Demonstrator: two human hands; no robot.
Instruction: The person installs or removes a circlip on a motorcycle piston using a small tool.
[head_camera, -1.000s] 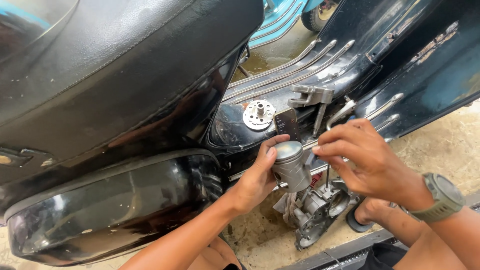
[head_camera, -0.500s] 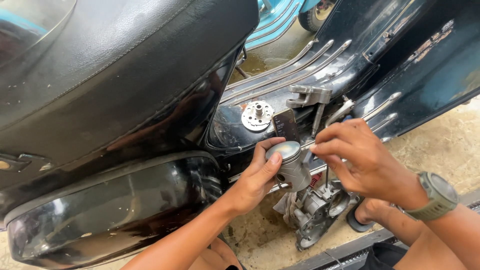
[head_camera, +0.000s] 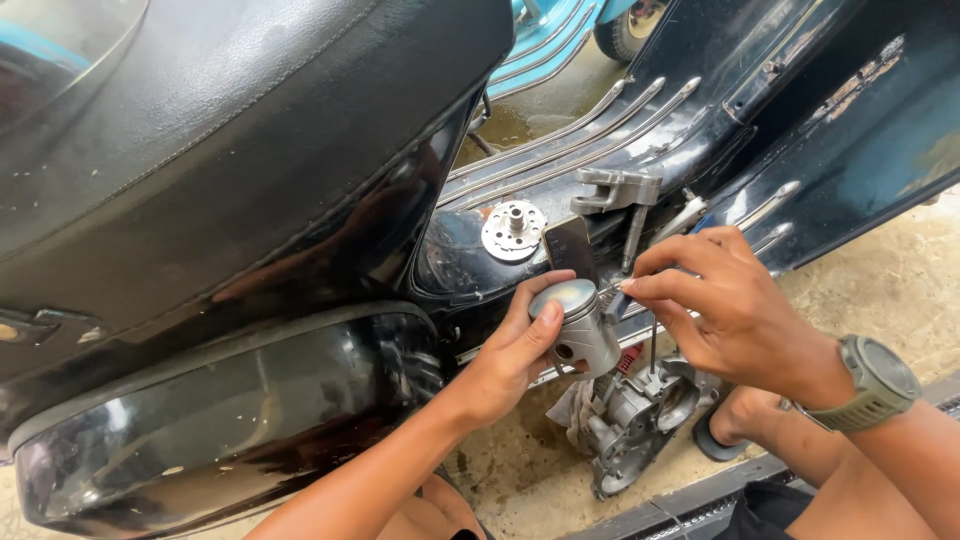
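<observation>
My left hand (head_camera: 515, 350) is wrapped around a small silver piston (head_camera: 580, 325), thumb pressed on its flat crown, fingers curled behind its skirt. Over the past second I have tipped the piston so the crown leans more toward the camera; before, it stood more upright. I judge this exposes its side for closer work.

My right hand (head_camera: 735, 310) has kept its place just beside the piston on the right. Its thumb and forefinger are pinched together at the piston's upper edge, on something too small to make out. A thin dark tool (head_camera: 654, 345) hangs down below that hand; I cannot tell how it is held. A grey-green watch (head_camera: 878, 382) sits on that wrist.

The piston is held in the air beside a black scooter (head_camera: 250, 200), just above a grey metal engine casing (head_camera: 630, 420) lying on the sandy concrete ground (head_camera: 900, 290).

Beyond the hands, a round silver flange (head_camera: 513, 230) and a grey bracket (head_camera: 615, 188) rest on the scooter's floorboard, near chrome strips (head_camera: 580, 130). The black seat (head_camera: 200, 110) fills the upper left. My sandalled foot (head_camera: 725, 425) shows below the right wrist.
</observation>
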